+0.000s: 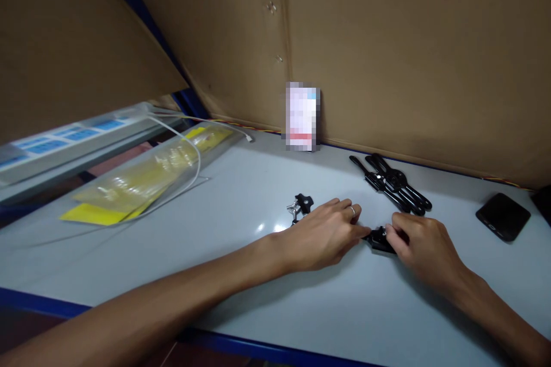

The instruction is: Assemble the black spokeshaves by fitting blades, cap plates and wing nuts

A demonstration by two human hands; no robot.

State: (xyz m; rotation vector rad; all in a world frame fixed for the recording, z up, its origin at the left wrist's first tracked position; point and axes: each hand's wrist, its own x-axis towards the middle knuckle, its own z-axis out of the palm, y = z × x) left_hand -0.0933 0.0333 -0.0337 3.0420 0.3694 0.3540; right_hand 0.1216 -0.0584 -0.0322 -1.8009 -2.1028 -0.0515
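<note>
A black spokeshave (381, 243) lies on the grey table between my two hands, its ends covered by them. My left hand (325, 235), with a ring on one finger, is closed at its left end, the thumb and index finger pressed on it. At the other side my right hand (419, 243) pinches a small silver screw at the top of the tool; the fingertips partly cover it. Just behind my left wrist sit small loose parts (303, 205), black and silver, partly hidden. Beyond my hands, several more black spokeshaves (390, 180) lie in an overlapping pile.
A black phone (503, 217) lies at the right. A bright blurred-out upright object (302, 117) leans against the brown back panel (408, 57). Clear plastic sleeves with yellow strips (146, 178), a white cable (198, 155) and a power strip (73, 137) occupy the left side.
</note>
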